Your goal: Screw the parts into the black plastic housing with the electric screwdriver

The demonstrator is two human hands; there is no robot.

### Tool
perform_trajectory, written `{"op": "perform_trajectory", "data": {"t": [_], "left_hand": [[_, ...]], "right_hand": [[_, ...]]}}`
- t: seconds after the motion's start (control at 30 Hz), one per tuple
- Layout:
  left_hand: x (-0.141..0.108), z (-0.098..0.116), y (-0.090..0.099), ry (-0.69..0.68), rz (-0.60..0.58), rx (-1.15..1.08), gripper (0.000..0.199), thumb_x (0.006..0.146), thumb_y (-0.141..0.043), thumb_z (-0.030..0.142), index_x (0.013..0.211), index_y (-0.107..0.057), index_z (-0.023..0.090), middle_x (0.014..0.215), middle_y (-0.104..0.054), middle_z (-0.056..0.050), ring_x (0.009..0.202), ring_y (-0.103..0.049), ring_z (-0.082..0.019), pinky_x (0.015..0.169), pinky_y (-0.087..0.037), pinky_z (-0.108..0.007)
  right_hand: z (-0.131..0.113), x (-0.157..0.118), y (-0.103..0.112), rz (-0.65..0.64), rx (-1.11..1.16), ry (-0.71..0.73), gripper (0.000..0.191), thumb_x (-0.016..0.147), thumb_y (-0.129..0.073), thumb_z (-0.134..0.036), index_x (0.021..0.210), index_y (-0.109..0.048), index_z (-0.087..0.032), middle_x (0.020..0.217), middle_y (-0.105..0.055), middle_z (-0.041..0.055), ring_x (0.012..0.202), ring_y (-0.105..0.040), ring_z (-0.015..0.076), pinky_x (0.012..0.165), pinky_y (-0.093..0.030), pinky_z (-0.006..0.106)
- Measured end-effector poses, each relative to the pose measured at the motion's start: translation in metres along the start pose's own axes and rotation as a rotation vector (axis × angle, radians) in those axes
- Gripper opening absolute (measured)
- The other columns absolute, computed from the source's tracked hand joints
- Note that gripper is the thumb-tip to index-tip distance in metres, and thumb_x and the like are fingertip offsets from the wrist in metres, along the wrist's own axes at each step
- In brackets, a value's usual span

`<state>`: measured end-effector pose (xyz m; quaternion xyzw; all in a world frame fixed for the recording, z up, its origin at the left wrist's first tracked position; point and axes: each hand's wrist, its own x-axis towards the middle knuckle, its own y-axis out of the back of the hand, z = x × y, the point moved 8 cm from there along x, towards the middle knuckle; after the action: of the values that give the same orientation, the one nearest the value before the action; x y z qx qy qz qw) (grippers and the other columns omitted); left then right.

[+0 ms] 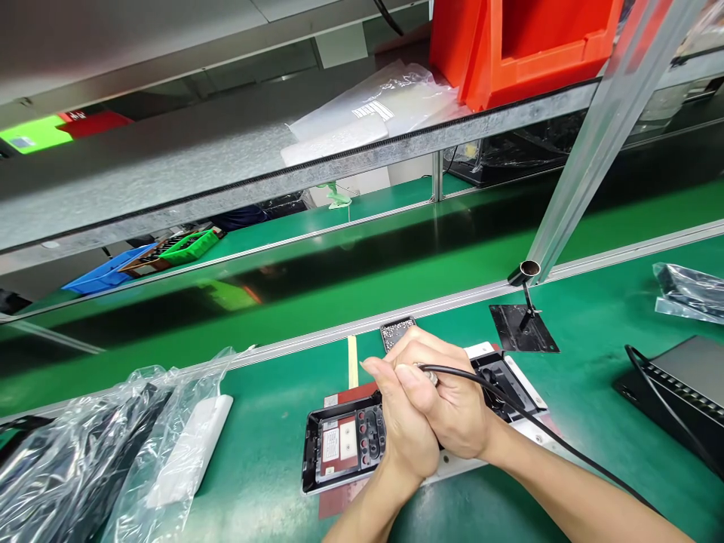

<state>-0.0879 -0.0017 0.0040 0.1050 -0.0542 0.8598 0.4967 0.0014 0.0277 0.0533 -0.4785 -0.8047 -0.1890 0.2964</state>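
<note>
Left hand (408,426) and right hand (461,411): grip clenched around a corded tool (432,376), obstructing the black housing's (308,456) right end. Parts tray (399,322) and tube stand (516,332) occupy the counter (265,452) beyond.

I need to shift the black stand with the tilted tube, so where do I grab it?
Probably the slim stem of the black stand, just below the tube, coming from the right. It stands up narrow from the flat base plate; the metal post rises behind, and the right hand is to its left.
</note>
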Motion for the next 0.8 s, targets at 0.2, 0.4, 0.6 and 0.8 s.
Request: {"op": "perform_trajectory", "data": {"t": [0.2, 0.4, 0.6, 0.8], "left_hand": [[-0.0006, 0.0034, 0.0008, 0.003, 0.023, -0.017, 0.083, 0.093, -0.028, 0.090, 0.074, -0.071, 0.022, 0.077, -0.072, -0.008, 0.070, -0.068, -0.024, 0.072, -0.060, -0.040], [-0.0036, 0.0063, 0.0011, 0.012, 0.074, -0.050, 0.078, 0.091, -0.029, 0.091, 0.068, -0.059, 0.023, 0.068, -0.062, -0.001, 0.064, -0.057, -0.018, 0.069, -0.054, -0.035], [-0.0023, 0.0070, -0.0016, 0.033, 0.068, -0.067, 0.077, 0.091, -0.027, 0.091, 0.065, -0.052, 0.024, 0.063, -0.057, 0.001, 0.059, -0.052, -0.017, 0.063, -0.050, -0.033], [-0.0023, 0.0060, -0.0018, 0.063, 0.063, -0.068, 0.079, 0.086, -0.028, 0.096, 0.061, -0.052, 0.025, 0.061, -0.056, 0.000, 0.058, -0.051, -0.018, 0.062, -0.051, -0.035]], "right_hand": [[-0.0008, 0.0011, 0.0000, 0.010, -0.006, 0.006, 0.027, 0.103, -0.054, -0.023, 0.079, -0.066, -0.018, 0.083, -0.065, 0.0026, 0.077, -0.059, 0.0163, 0.072, -0.049, 0.035], [-0.0022, 0.0009, 0.0000, 0.008, 0.000, 0.004, 0.027, 0.103, -0.055, -0.024, 0.079, -0.066, -0.019, 0.085, -0.066, 0.0024, 0.078, -0.060, 0.0164, 0.073, -0.049, 0.036], [-0.0026, 0.0006, -0.0009, 0.001, -0.006, 0.004, 0.031, 0.104, -0.053, -0.024, 0.076, -0.063, -0.018, 0.082, -0.065, 0.0021, 0.077, -0.059, 0.0161, 0.070, -0.047, 0.035], [-0.0022, 0.0011, -0.0009, 0.000, -0.010, -0.002, 0.032, 0.105, -0.053, -0.025, 0.075, -0.061, -0.019, 0.081, -0.065, 0.0013, 0.077, -0.057, 0.0155, 0.071, -0.047, 0.035]]}}
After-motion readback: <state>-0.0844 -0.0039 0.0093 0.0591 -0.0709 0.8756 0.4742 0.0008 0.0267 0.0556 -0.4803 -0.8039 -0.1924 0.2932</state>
